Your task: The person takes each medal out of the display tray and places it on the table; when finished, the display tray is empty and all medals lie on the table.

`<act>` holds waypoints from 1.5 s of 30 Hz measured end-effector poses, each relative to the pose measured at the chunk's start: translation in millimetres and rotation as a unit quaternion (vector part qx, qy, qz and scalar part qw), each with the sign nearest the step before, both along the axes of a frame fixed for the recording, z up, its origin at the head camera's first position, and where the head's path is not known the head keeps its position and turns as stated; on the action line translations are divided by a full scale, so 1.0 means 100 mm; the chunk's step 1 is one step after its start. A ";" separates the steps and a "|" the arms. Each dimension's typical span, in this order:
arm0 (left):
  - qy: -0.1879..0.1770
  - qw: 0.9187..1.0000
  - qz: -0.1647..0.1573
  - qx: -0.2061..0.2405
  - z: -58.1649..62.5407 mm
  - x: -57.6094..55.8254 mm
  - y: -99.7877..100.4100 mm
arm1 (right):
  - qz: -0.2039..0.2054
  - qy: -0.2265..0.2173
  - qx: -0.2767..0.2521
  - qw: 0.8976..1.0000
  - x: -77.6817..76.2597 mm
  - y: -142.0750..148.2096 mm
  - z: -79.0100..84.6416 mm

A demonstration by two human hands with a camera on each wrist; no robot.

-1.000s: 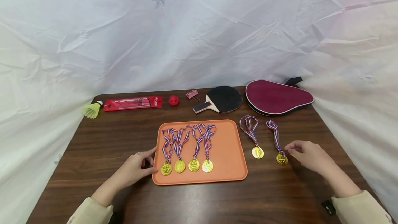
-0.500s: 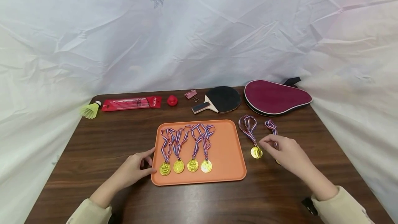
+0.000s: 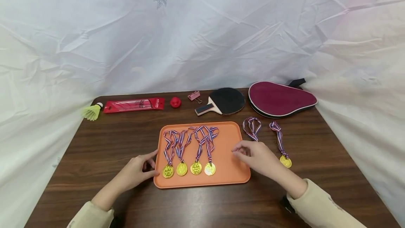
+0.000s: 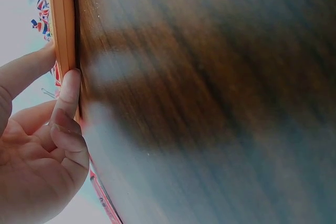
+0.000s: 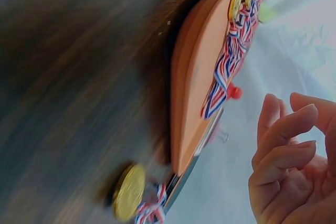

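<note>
An orange tray (image 3: 227, 175) bears several gold medals (image 3: 181, 169), lined up in a row with their striped ribbons toward the back. At its left rim my left hand (image 3: 137, 170) holds on, thumb and one finger against the edge. My right hand (image 3: 257, 156) hovers over the tray's right edge, fingers loosely bent, with nothing between them. Right of the tray lie two more medals. The nearer one's ribbon (image 3: 251, 129) shows in the head view, its disc hidden by that hand; a gold disc (image 5: 129, 192) shows in the right wrist view. The farther medal (image 3: 285, 161) lies fully visible.
Along the back of the dark wooden table (image 3: 110, 143) stand a yellow shuttlecock (image 3: 91, 112), a red packet (image 3: 134, 105), a small red object (image 3: 175, 102), a pink binder clip (image 3: 194, 96), a black table tennis bat (image 3: 227, 101) and a maroon bat case (image 3: 280, 98).
My right hand has moved left from the far-right medal, past the nearer one, to above the tray's right edge. The medals lie where they were. My left hand stays at the tray's rim.
</note>
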State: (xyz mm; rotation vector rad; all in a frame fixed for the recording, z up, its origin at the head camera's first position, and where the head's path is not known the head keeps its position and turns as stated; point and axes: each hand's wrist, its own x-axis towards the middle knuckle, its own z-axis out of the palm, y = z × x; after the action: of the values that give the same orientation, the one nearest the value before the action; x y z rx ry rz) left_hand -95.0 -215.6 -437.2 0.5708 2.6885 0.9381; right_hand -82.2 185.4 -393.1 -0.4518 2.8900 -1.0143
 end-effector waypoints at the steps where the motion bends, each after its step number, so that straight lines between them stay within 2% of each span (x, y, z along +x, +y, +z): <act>1: 0.000 1.000 0.000 0.000 0.00 0.00 0.00 | 0.003 -0.004 0.001 1.000 -0.02 -0.04 -0.01; 8: -0.003 1.000 0.001 0.001 0.00 0.00 -0.01 | 0.039 -0.023 -0.002 0.999 -0.12 -0.30 -0.15; 15: -0.003 1.000 0.001 0.005 -0.02 0.00 -0.01 | 0.057 -0.034 0.017 0.998 -0.09 -0.42 -0.34; 24: -0.006 1.000 0.002 0.006 -0.02 -0.01 0.01 | 0.034 -0.047 0.052 0.997 -0.08 -0.55 -0.34; 45: -0.011 1.000 -0.003 0.007 0.01 -0.02 0.00 | 0.024 -0.055 0.090 0.994 -0.12 -0.69 -0.37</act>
State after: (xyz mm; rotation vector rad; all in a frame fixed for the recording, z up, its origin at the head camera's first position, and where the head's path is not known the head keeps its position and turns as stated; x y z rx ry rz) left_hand -96.6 -215.2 -436.2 0.5684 2.6614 0.9554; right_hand -94.2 116.5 -430.5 -0.4361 2.8241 -0.7395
